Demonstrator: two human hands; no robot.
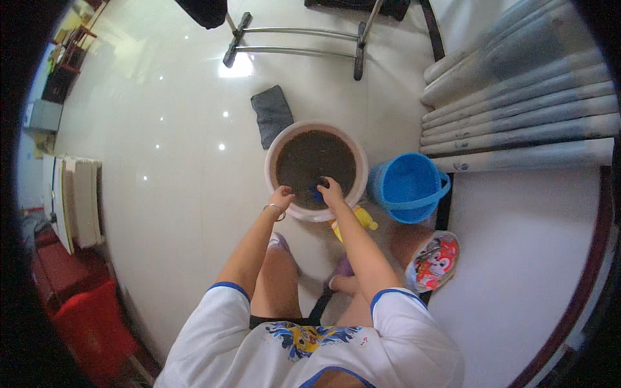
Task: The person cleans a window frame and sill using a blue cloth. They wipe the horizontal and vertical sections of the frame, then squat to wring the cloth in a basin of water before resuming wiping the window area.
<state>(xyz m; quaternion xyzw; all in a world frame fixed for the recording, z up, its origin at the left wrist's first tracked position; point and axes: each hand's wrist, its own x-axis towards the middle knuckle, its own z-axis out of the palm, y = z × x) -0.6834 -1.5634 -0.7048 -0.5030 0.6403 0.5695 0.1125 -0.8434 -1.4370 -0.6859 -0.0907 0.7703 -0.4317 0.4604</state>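
Observation:
A pale pink round basin point(365, 183) stands on the floor before me, full of murky dark water point(315, 157). My left hand point(282, 198), with a bangle at the wrist, is over the basin's near left rim, fingers curled; whether it grips anything is unclear. My right hand point(332, 193) reaches over the near right side of the water. Between its thumb and fingers is a small dark object point(322, 182), too blurred to name. Just below, something blue point(317, 195) shows at the water. Anything deeper is hidden by the murk.
A folded dark grey cloth point(272, 116) lies beyond the basin. To the right stand a blue bucket point(412, 184) and a lined waste bin point(436, 262). A yellow bottle point(365, 218) is by my right forearm. Farther off is a metal rack point(301, 31).

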